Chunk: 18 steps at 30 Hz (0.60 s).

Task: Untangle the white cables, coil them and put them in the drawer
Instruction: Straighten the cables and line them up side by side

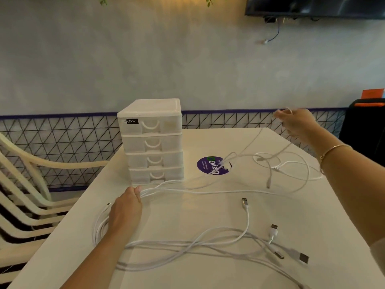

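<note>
From the head camera, the white cables (208, 243) lie spread in loose, crossing loops over the white worktop (187, 274), several plugs lying free near the front right. The left hand (125, 211) rests low on the worktop, left of centre, its fingers curled round a bundle of strands that run off to the right. The right hand (295, 122) is raised above the far right corner, pinching a cable end, with thin strands hanging from it down to a knot of loops near the purple sticker (212, 165). A bracelet (331, 153) sits on the right wrist.

The drawer unit (153, 140) stands at the back left of the worktop, just behind the left hand; all four drawers look pushed in, and nothing shows inside them through the cloudy fronts.

By my reading the task is at an early stage: the cables are being pulled apart, and some near the front look laid out but still overlap. No finished coil is in sight, no drawer is open, and nothing is stowed. Separating, coiling and putting away all remain.
</note>
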{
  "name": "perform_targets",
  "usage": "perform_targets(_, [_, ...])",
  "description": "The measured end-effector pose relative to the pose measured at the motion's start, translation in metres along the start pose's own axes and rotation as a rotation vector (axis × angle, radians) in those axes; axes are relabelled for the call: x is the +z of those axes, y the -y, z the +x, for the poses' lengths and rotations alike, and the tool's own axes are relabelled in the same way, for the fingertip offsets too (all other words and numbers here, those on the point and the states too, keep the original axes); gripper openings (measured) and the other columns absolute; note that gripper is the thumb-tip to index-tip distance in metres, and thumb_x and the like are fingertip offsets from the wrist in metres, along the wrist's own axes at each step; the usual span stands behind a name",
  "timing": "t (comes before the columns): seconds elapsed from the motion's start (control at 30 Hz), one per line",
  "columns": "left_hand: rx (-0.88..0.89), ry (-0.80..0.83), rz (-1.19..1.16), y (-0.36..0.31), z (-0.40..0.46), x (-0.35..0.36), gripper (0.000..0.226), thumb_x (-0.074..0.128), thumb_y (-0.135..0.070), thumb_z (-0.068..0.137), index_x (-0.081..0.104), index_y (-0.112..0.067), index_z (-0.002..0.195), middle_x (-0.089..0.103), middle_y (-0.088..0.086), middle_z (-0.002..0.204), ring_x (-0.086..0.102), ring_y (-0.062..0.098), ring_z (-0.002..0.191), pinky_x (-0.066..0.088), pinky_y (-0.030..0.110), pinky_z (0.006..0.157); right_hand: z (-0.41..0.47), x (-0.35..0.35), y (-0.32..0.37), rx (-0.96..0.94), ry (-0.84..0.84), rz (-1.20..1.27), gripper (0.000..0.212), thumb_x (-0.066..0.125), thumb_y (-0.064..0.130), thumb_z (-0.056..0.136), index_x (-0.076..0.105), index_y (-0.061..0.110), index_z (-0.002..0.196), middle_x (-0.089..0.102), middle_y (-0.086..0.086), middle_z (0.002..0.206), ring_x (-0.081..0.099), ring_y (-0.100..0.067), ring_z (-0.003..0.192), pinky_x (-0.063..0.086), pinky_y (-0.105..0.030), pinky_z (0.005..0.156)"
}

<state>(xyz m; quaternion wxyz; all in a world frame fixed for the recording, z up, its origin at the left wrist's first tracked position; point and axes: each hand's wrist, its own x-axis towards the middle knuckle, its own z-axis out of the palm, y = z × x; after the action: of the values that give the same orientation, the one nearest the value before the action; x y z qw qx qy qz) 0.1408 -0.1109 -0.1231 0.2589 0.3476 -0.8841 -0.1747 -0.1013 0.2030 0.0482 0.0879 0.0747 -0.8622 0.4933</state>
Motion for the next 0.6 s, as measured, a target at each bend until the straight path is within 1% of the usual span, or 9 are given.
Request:
perform_targets(0.1, [0.006,-0.011,-0.004,0.000,-0.001,0.000,0.042,0.024,-0.030,0.102,0.052,0.001,0.106,0.063,0.024,0.100,0.057,0.040,0.097,0.041,0.041,0.078,0.007,-0.014,0.007,-0.144,-0.049,-0.504,0.045,0.046,0.049,0.092,0.067,0.014,0.111,0.066,-0.014,0.103,0.058,-0.029,0.093,0.047,-0.038,0.083])
perform_targets(0.17, [0.002,-0.014,-0.017,0.000,-0.001,0.000,0.042,0.024,-0.030,0.102,0.053,0.001,0.105,0.063,0.024,0.098,0.057,0.039,0.095,0.040,0.040,0.076,0.012,-0.024,0.013,-0.179,-0.226,-0.652,0.049,0.041,0.053,0.093,0.067,0.014,0.107,0.065,-0.014,0.110,0.056,-0.034,0.104,0.044,-0.042,0.089])
perform_targets(0.23, [-0.006,-0.016,-0.029,-0.001,-0.001,0.000,0.042,0.024,-0.030,0.102,0.053,0.000,0.106,0.063,0.023,0.097,0.057,0.039,0.095,0.040,0.039,0.076,0.014,-0.032,0.018,-0.218,-0.348,-0.699,0.044,0.042,0.048,0.095,0.066,0.012,0.105,0.064,-0.016,0.107,0.055,-0.034,0.101,0.040,-0.040,0.087])
perform_targets(0.3, [-0.002,-0.008,-0.023,-0.002,-0.002,-0.001,0.043,0.024,-0.030,0.102,0.053,0.000,0.107,0.064,0.022,0.098,0.057,0.038,0.095,0.040,0.039,0.077,0.015,-0.030,0.014,-0.236,-0.338,-0.876,0.038,0.043,0.041,0.096,0.064,0.012,0.106,0.061,-0.017,0.107,0.051,-0.034,0.102,0.038,-0.041,0.090])
perform_targets(0.4, [0.005,-0.004,-0.026,-0.005,-0.004,-0.003,0.042,0.023,-0.029,0.102,0.053,0.000,0.108,0.064,0.021,0.101,0.057,0.037,0.097,0.039,0.038,0.077,0.001,-0.006,0.002,-0.083,-0.178,-1.167,0.029,0.049,0.024,0.090,0.061,0.007,0.109,0.053,-0.019,0.117,0.044,-0.035,0.112,0.034,-0.047,0.099])
perform_targets(0.43, [0.004,-0.002,-0.038,-0.006,-0.004,-0.005,0.041,0.023,-0.028,0.102,0.053,0.000,0.107,0.064,0.021,0.101,0.057,0.037,0.097,0.039,0.037,0.077,-0.009,0.009,0.001,-0.068,-0.113,-1.194,0.030,0.050,0.023,0.089,0.059,0.006,0.113,0.051,-0.019,0.120,0.044,-0.035,0.113,0.036,-0.047,0.100])
perform_targets(0.47, [0.000,0.000,-0.048,-0.007,-0.005,-0.006,0.041,0.023,-0.028,0.102,0.053,0.000,0.107,0.064,0.021,0.102,0.057,0.036,0.097,0.039,0.036,0.077,-0.021,0.027,0.003,-0.133,-0.050,-1.159,0.033,0.051,0.023,0.089,0.057,0.007,0.117,0.051,-0.018,0.122,0.046,-0.034,0.113,0.039,-0.046,0.099])
perform_targets(0.53, [-0.008,0.012,-0.062,-0.009,-0.005,-0.010,0.040,0.024,-0.028,0.102,0.052,-0.001,0.109,0.063,0.021,0.106,0.057,0.036,0.101,0.040,0.037,0.080,-0.056,0.075,0.014,-0.393,0.129,-0.885,0.036,0.050,0.020,0.091,0.053,0.012,0.126,0.053,-0.012,0.125,0.051,-0.029,0.113,0.044,-0.041,0.096])
perform_targets(0.6, [-0.010,0.023,-0.078,-0.009,-0.006,-0.012,0.040,0.024,-0.029,0.102,0.052,-0.002,0.111,0.063,0.020,0.108,0.057,0.035,0.103,0.040,0.036,0.083,-0.104,0.125,0.034,-0.620,0.372,-0.587,0.036,0.049,0.023,0.095,0.052,0.015,0.130,0.053,-0.007,0.130,0.051,-0.025,0.116,0.042,-0.036,0.098])
